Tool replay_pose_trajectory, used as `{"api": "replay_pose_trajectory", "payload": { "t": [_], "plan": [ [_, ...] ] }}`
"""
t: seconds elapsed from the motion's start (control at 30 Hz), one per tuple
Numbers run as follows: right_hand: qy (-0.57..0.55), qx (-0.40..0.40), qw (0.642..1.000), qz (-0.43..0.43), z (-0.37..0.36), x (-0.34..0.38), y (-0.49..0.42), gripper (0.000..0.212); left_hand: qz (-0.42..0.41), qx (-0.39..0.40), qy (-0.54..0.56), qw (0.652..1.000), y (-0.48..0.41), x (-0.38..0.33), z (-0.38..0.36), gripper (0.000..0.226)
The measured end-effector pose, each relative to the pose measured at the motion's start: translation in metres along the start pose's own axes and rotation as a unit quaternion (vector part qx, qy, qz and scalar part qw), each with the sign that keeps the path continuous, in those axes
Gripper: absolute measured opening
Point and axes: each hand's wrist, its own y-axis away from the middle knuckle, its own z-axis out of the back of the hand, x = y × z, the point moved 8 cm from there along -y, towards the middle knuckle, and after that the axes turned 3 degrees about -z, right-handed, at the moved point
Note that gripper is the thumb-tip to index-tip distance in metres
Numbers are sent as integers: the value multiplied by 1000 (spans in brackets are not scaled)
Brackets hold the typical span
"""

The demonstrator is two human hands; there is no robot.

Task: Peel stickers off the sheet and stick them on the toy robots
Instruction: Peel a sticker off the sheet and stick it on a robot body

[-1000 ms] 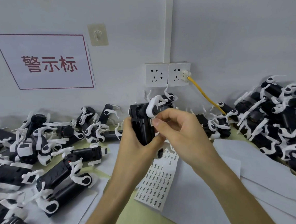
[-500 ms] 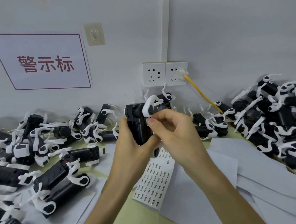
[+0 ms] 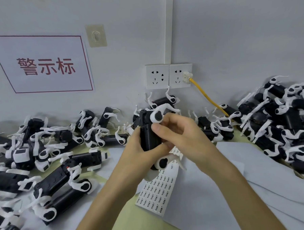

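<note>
A black toy robot [image 3: 148, 136] with white legs is held upright above the table at the middle of the view. My left hand [image 3: 137, 150] grips its body from the left and below. My right hand [image 3: 178, 131] curls over its right side, the thumb tip pressing on the black body just below a white leg joint. No sticker shows under the thumb. The white sticker sheet [image 3: 158, 190] with several rows of small printed labels lies on the table below the hands, its top part hidden by them.
Piles of black-and-white toy robots lie at the left [image 3: 49, 155] and at the right [image 3: 280, 122]. White paper sheets [image 3: 239, 189] cover the table to the right. Wall sockets [image 3: 168, 76] with a yellow cable [image 3: 208, 97] sit behind the hands.
My right thumb has slid down from the white leg joint onto the black body. The toy and both hands stay in about the same place.
</note>
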Motion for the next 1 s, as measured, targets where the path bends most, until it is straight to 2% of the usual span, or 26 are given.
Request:
{"api": "replay_pose_trajectory", "payload": {
  "t": [0.07,0.17,0.27,0.4,0.57,0.7,0.83,1.0],
  "plan": [
    [-6,8,1000,14,-2,2,0,41,1,15,-2,1000,2,0,-3,44],
    [-61,45,997,16,-7,2,0,38,-6,40,-2,999,2,-2,-5,41],
    [-84,64,994,-9,-5,-5,-1,39,3,64,-9,998,3,-3,-4,47],
    [-80,88,993,-9,-3,-5,0,10,10,76,-24,997,5,-2,-4,53],
    [-99,98,990,-4,-4,0,3,17,10,84,5,996,5,-6,-4,50],
    [-108,89,990,0,-7,3,3,18,3,78,17,997,5,-9,-5,37],
    [-115,33,993,17,-9,4,4,18,-15,44,-17,999,5,-11,-2,45],
    [-140,-21,990,16,-14,4,5,40,-63,-13,-70,995,8,-14,2,32]
  ]
}}
